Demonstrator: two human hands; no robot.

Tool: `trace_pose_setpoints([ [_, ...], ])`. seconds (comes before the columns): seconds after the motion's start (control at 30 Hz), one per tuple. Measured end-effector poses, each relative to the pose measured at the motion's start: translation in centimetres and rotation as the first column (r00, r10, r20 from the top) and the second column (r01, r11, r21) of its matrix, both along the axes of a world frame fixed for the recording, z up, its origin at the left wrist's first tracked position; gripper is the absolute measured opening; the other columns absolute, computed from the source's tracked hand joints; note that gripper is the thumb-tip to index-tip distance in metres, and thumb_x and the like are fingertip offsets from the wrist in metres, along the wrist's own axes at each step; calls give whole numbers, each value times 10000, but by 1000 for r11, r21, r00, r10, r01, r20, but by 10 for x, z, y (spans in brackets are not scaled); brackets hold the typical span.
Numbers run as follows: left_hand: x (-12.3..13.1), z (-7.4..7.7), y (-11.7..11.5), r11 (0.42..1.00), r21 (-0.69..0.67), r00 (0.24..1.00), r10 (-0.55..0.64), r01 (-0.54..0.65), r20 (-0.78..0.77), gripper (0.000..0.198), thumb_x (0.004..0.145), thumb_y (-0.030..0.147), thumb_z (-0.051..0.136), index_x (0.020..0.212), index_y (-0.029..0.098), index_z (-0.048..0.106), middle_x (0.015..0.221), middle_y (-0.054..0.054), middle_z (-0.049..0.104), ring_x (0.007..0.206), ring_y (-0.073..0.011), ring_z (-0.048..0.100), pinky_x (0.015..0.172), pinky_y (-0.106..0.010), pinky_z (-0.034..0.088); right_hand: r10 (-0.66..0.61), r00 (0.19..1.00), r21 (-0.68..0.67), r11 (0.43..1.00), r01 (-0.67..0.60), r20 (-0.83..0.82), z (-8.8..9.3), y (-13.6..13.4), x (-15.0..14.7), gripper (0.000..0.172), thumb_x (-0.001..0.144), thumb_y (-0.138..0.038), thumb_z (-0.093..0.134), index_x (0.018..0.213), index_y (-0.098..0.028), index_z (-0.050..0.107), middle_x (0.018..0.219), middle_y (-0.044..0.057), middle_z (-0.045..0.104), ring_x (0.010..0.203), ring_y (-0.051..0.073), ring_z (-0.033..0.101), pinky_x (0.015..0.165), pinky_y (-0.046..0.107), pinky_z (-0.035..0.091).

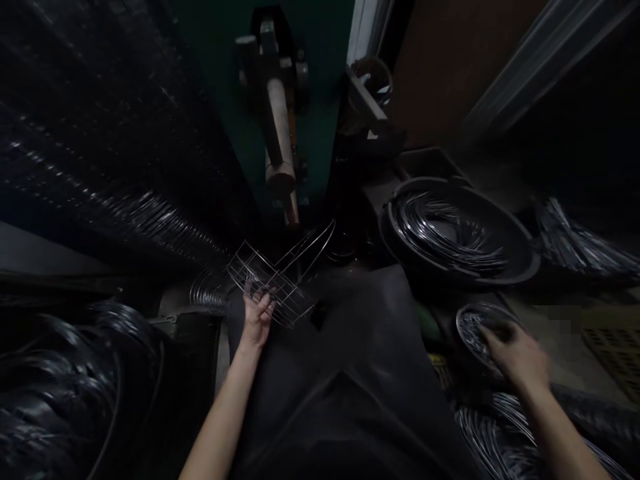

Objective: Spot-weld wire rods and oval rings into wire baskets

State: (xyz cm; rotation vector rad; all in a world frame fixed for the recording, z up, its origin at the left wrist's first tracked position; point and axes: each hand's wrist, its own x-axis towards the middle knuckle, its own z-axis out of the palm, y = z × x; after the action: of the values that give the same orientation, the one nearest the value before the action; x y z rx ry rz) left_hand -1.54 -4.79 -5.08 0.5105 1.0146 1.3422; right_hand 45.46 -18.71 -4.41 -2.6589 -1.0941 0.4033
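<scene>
My left hand [259, 313] is closed around the near side of a wire basket [287, 290]. The basket is a thin metal grid with a long curved wire loop reaching up to the right, held above the dark cloth [345, 360] over my lap. On the right, my right hand [523, 357] is at the rim of a round bowl [460, 327], its fingers over the bowl's inside. Small shiny metal pieces [473, 330] lie in that bowl. The right fingers are blurred and partly dark, so whether they grip a piece does not show.
Straight ahead stands a green machine [320, 133] with a protruding metal arm. A large dark basin [530, 263] holds wire rings [430, 230]. Bundled wire parts [575, 240] lie at far right, more curved wires [490, 440] below the bowl, and a shiny heap [55, 400] at left.
</scene>
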Motion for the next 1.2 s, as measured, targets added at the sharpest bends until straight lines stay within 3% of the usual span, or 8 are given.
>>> trace_pose_setpoints([
  [0.07, -1, 5, 2, 1000, -5, 1000, 7, -7, 1, 680, 613, 275, 812, 1206, 374, 496, 1075, 13, 589, 980, -146, 620, 779, -251, 496, -32, 962, 238, 966, 99, -272, 27, 34, -44, 277, 709, -424, 599, 886, -220, 659, 990, 184, 693, 950, 327, 654, 813, 426, 506],
  [0.17, -2, 13, 3, 1000, -5, 1000, 12, -12, 6, 663, 613, 279, 807, 1196, 364, 502, 1074, 10, 597, 950, -143, 620, 795, -267, 502, 206, 767, 412, 907, 83, -607, 61, 95, -123, 376, 643, -508, 664, 843, -189, 669, 831, 100, 699, 784, 251, 661, 768, 393, 524],
  [0.27, -5, 17, 1, 1000, 0, 1000, 12, -12, 10, 678, 607, 284, 813, 1205, 352, 499, 1068, 2, 599, 942, -147, 624, 810, -283, 508, 349, 591, 468, 882, 55, -727, 84, 150, -189, 409, 589, -536, 748, 747, -168, 662, 667, 38, 658, 612, 165, 607, 639, 313, 514],
  [0.4, -14, 15, 0, 999, 10, 999, 31, -31, 43, 688, 610, 303, 817, 1217, 348, 497, 1051, 2, 595, 920, -148, 629, 847, -326, 518, 408, 441, 484, 872, 71, -800, 101, 192, -240, 422, 536, -518, 811, 635, -156, 616, 533, -15, 571, 496, 101, 527, 491, 232, 452],
  [0.57, -22, 11, 1, 1000, 7, 996, 30, -31, 83, 709, 603, 282, 822, 1232, 339, 498, 1029, 3, 594, 893, -149, 630, 868, -370, 528, 446, 351, 515, 847, 130, -823, 105, 205, -258, 422, 532, -488, 828, 671, -142, 631, 562, -28, 572, 502, 74, 515, 471, 196, 452],
  [0.83, -25, 18, 3, 999, 0, 993, 47, -47, 111, 694, 616, 259, 806, 1234, 315, 495, 1009, 0, 605, 867, -150, 630, 867, -385, 535, 395, 302, 446, 886, 124, -868, 91, 186, -242, 417, 558, -398, 847, 858, -144, 709, 717, 18, 677, 680, 109, 644, 690, 226, 563],
  [1.03, -23, 22, 3, 999, 12, 991, 41, -43, 129, 684, 628, 266, 799, 1241, 318, 498, 1012, -5, 609, 868, -154, 627, 876, -400, 535, 359, 303, 424, 886, 187, -883, 92, 197, -257, 394, 542, -397, 869, 749, -142, 652, 618, -13, 618, 559, 92, 609, 575, 207, 560],
  [1.2, -25, 19, 3, 999, 26, 989, 22, -26, 145, 693, 645, 261, 797, 1264, 318, 490, 1009, -2, 610, 866, -149, 625, 895, -437, 534, 384, 190, 425, 859, 285, -904, 100, 207, -273, 437, 476, -408, 892, 714, -136, 646, 594, -17, 599, 533, 81, 576, 512, 186, 520],
])
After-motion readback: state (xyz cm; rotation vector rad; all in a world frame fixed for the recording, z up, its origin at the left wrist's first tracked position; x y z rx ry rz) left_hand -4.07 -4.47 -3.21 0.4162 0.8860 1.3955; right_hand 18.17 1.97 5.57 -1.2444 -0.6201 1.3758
